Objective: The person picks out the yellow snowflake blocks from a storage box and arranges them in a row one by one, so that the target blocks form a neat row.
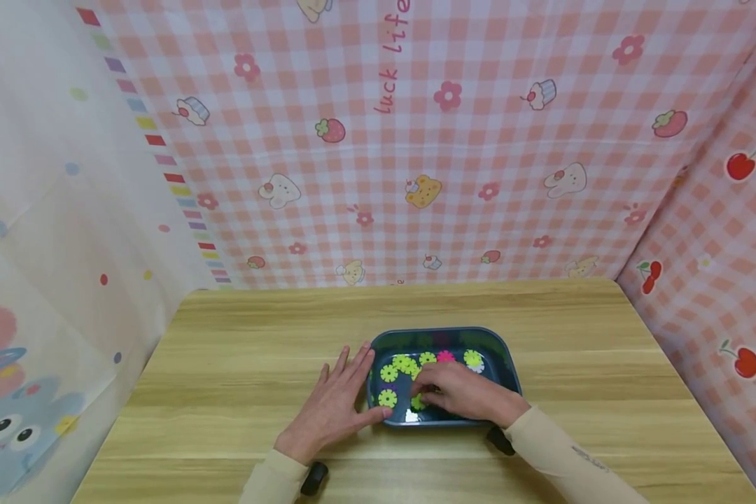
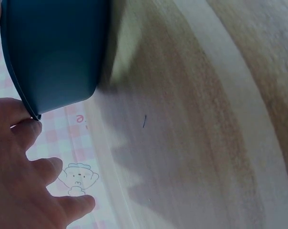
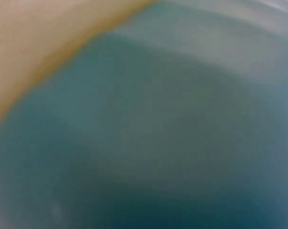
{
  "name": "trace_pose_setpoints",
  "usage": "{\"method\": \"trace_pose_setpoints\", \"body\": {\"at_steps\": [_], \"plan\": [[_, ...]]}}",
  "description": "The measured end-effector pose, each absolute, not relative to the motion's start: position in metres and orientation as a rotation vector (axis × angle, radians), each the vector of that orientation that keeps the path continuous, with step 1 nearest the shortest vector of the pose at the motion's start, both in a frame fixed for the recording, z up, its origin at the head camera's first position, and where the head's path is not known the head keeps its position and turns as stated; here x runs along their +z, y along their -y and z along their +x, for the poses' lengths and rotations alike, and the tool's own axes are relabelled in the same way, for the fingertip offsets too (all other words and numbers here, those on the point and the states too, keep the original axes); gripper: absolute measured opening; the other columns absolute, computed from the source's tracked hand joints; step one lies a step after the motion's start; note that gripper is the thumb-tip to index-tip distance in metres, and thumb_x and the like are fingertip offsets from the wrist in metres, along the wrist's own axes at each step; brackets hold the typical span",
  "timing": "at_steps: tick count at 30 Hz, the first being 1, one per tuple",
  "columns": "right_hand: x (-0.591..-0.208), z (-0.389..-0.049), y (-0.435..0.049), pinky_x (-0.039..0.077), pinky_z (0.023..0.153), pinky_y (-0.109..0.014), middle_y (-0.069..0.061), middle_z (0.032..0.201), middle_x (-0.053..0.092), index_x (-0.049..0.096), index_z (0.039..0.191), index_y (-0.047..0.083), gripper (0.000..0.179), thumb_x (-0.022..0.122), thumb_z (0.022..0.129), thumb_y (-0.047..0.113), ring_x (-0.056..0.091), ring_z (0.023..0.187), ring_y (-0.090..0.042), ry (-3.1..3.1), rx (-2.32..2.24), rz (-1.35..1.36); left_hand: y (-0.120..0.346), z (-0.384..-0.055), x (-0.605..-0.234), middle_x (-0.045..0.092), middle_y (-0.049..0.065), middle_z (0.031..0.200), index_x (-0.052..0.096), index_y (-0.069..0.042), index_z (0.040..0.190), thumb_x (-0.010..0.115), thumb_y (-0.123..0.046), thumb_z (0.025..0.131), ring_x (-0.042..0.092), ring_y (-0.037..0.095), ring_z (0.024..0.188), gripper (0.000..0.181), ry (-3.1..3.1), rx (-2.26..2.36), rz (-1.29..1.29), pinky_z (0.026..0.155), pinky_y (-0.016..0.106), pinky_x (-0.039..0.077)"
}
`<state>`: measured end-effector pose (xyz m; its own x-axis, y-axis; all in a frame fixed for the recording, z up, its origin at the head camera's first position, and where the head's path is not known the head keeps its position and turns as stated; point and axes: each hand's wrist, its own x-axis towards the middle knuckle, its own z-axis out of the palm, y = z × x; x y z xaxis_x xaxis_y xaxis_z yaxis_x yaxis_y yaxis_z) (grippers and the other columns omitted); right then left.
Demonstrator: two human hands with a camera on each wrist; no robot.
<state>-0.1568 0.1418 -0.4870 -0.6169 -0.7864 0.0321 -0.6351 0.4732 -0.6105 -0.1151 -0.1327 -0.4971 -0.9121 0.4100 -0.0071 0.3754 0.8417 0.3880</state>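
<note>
A dark blue tray (image 1: 494,343) holds several yellow-green, notched flower-shaped discs (image 1: 387,397) and a pink one (image 1: 444,357). At the tray's left end, my left hand (image 1: 334,402) has its fingers spread, fingertips at the rim and thumb at the near edge. The left wrist view shows those fingers (image 2: 47,168) beside the tray's outer wall (image 2: 58,57). My right hand (image 1: 456,388) reaches inside the tray, fingers bent down over a yellow-green disc (image 1: 418,403). I cannot tell whether its fingertips pinch a disc. Only blurred blue-green surface fills the right wrist view.
The tray stands on a wood-grain table (image 1: 258,364). Behind the table hangs a pink checked cloth (image 1: 378,161); white cloth (image 1: 88,210) hangs at the left and more checked cloth (image 1: 718,301) at the right. A pale disc (image 1: 477,366) lies at the tray's right side.
</note>
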Motion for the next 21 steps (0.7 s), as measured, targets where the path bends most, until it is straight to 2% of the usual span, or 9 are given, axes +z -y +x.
{"method": "trace_pose_setpoints", "body": {"at_steps": [6, 14, 21], "plan": [[-0.473, -0.149, -0.150, 0.058, 0.087, -0.028, 0.011, 0.106, 0.071, 0.077, 0.114, 0.012, 0.016, 0.069, 0.101, 0.012, 0.062, 0.096, -0.002, -2.561, -0.970, -1.189, 0.133, -0.115, -0.497, 0.018, 0.006, 0.173, 0.024, -0.012, 0.166, 0.061, -0.070, 0.093, 0.013, 0.040, 0.157, 0.100, -2.916, 0.617, 0.608, 0.120, 0.070, 0.018], [-0.459, -0.126, -0.149, 0.058, 0.082, -0.025, 0.015, 0.105, 0.069, 0.076, 0.116, 0.018, 0.018, 0.072, 0.099, 0.014, 0.062, 0.091, -0.003, -2.542, -1.209, -1.089, 0.133, -0.114, -0.496, 0.016, 0.004, 0.173, 0.022, -0.014, 0.166, 0.059, -0.071, 0.093, 0.009, 0.036, 0.158, 0.100, -2.901, 0.625, 0.590, 0.121, 0.069, 0.016], [-0.466, -0.103, -0.138, 0.059, 0.075, -0.023, 0.011, 0.102, 0.072, 0.078, 0.111, 0.017, 0.017, 0.073, 0.097, 0.009, 0.064, 0.088, -0.002, -2.521, -1.383, -1.259, 0.133, -0.113, -0.496, 0.017, 0.004, 0.173, 0.023, -0.011, 0.166, 0.060, -0.069, 0.094, 0.011, 0.037, 0.158, 0.100, -2.910, 0.634, 0.618, 0.121, 0.069, 0.017]]}}
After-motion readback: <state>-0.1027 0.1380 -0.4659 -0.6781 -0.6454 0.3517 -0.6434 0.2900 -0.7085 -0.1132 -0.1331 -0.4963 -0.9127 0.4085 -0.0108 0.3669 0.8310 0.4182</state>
